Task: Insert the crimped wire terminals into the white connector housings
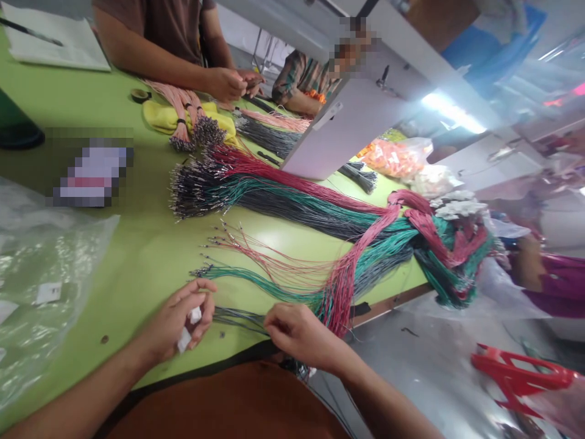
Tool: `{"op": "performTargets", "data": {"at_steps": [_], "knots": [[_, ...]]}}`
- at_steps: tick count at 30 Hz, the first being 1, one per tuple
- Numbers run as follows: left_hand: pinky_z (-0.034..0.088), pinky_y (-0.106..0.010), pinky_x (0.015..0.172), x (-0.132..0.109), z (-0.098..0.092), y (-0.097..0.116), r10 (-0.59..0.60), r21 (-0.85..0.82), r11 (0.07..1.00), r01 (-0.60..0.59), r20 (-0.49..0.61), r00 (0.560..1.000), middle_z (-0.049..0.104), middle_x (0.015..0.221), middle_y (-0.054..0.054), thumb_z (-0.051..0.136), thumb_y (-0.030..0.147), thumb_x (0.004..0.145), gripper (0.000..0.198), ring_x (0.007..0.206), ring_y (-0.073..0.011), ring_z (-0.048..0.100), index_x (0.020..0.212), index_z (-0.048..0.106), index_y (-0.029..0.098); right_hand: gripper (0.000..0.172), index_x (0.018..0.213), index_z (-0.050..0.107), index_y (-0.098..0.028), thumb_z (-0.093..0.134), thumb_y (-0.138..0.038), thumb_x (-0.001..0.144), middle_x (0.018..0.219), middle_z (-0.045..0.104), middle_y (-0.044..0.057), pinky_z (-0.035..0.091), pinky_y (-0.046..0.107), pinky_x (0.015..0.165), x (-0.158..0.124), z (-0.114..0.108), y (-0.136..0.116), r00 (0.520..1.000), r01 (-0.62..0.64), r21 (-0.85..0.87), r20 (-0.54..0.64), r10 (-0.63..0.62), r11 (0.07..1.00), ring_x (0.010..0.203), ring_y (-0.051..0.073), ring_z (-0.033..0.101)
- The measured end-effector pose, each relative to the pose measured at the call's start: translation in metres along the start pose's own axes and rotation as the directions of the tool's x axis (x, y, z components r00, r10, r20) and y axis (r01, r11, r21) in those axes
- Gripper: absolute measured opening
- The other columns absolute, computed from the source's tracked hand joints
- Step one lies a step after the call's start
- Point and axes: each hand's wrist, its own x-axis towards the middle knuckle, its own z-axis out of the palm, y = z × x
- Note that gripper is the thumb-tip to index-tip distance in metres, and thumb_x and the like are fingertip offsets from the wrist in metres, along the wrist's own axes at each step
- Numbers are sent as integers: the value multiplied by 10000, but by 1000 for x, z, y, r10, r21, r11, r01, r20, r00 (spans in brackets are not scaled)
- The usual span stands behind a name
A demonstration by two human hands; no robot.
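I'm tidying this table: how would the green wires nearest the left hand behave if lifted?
The green wires would probably flop, since they're thin and curve along the table. Their free ends may fan out, as no tie shows there. They could tug the red wires lying against them.

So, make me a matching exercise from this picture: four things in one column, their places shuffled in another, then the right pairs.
Things:
1. Small white blocky pieces
2. Thin dark grey wires
3. Crumpled yellow cloth
4. Large clear plastic bag

Places:
A. Under pink wire bundles
B. In the left hand
C. At the picture's left edge
D. Between left hand and right hand

Pairs: 1-B, 2-D, 3-A, 4-C
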Motion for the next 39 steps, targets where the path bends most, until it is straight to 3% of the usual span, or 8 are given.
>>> {"op": "performTargets", "data": {"at_steps": [3,6,10,16,23,29,33,39], "knots": [[321,-165,237,-1,0,3,-26,-54,998,27,10,1000,442,458,95,445,304,876,99,288,-81,340,935,487,237,90,736,545,-163,508,-85,760,771,569,47,424,255,680,22,29,-2,990,9,-399,-122,-63,917,714,149,533],[343,-150,261,-1,-4,3,-20,-102,994,27,65,998,448,498,86,500,284,850,90,323,-68,353,920,500,228,111,705,510,-172,499,-66,739,733,536,38,411,269,687,30,42,3,987,5,-492,-140,-84,871,703,161,509],[347,-121,306,-2,-11,2,17,-152,988,6,152,988,477,582,62,573,224,789,62,375,-43,382,799,515,205,159,667,483,-180,474,-24,698,674,515,6,386,229,618,22,34,9,969,49,-266,-220,-111,963,649,133,489],[350,-124,328,-7,-13,7,106,-224,973,-55,222,969,484,695,49,596,197,736,94,413,-31,377,773,511,208,123,703,491,-179,463,-86,778,647,565,-11,403,203,571,3,-3,3,954,7,214,-294,58,977,587,99,504],[354,-149,369,-4,-4,-1,38,-167,986,-3,208,977,485,842,15,584,250,738,159,497,-50,419,883,527,218,47,789,582,-168,547,-192,807,661,585,-12,397,173,523,12,7,-49,981,179,519,-32,-190,836,552,73,497],[343,-155,405,-2,-7,1,-22,-144,988,50,188,982,535,866,-5,600,195,696,272,528,-57,439,952,507,210,79,725,570,-163,529,-139,788,596,510,-45,359,177,522,40,32,-38,950,116,411,-313,21,904,531,69,436],[281,-131,351,0,-7,-3,-46,-48,997,54,159,986,591,824,12,560,155,749,251,422,-29,394,964,458,234,85,756,589,-161,525,-138,807,626,536,-34,355,178,531,40,33,-26,931,137,324,-365,-9,936,552,72,456],[306,-146,270,-1,-3,-9,-85,109,991,74,98,992,618,766,11,485,412,866,213,329,-37,393,958,446,224,102,786,612,-166,527,-117,810,684,577,-9,377,187,582,41,37,-21,896,195,181,-432,-100,964,606,85,504]]}}
